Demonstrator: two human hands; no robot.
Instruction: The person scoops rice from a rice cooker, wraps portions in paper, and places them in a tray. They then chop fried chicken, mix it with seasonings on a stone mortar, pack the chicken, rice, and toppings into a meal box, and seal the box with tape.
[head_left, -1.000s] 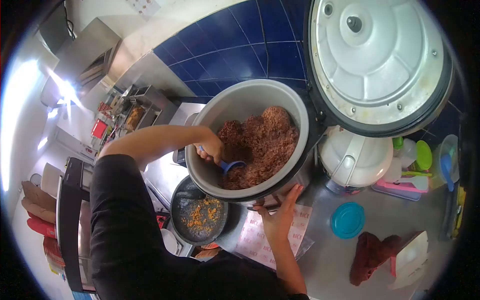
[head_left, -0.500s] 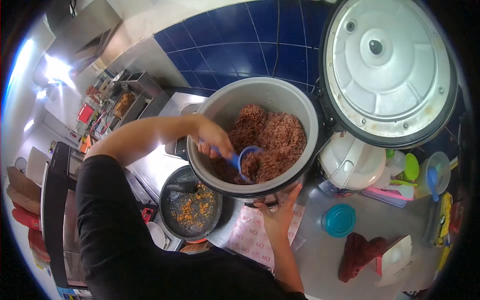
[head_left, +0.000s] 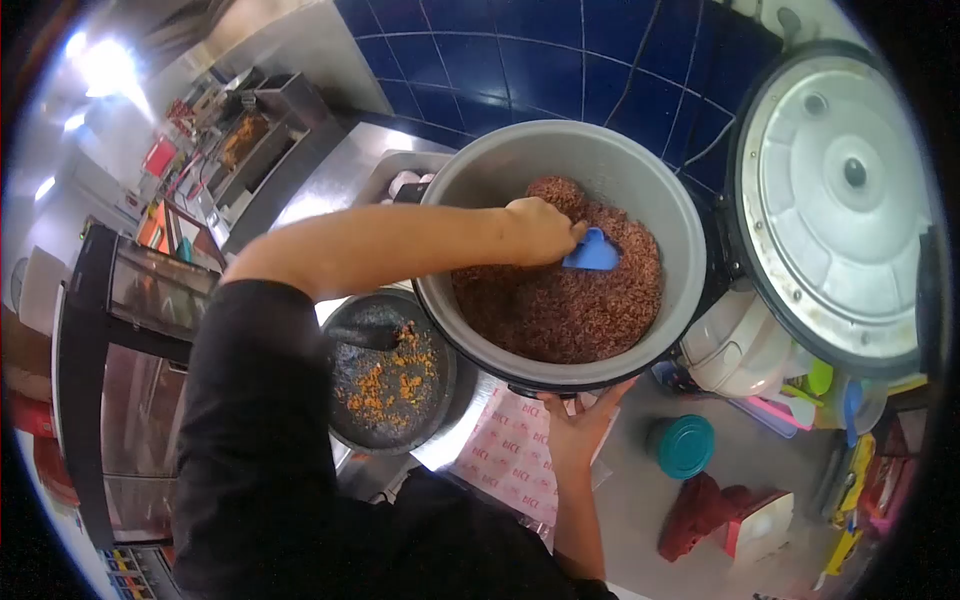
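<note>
A large rice cooker with a grey inner pot stands before me, filled with reddish-brown rice. My left hand reaches over the rim into the pot. Its fingers are closed round the handle of a blue rice scoop, whose head rests against the rice. A rounded clump of rice sits against the far inner wall. My right hand presses against the cooker's front below the rim, thumb and fingers spread, fingertips partly hidden. Beneath that hand lies pink-and-white printed paper.
The cooker's hinged lid stands raised at right. Left of the cooker is a dark stone mortar with orange bits and a pestle. A teal-lidded container, dark red cloth and white appliance occupy the right counter.
My left hand and the scoop have moved from the near left of the rice towards the far right. The rice lies flatter. My right hand stays at the cooker's front; the view has shifted.
</note>
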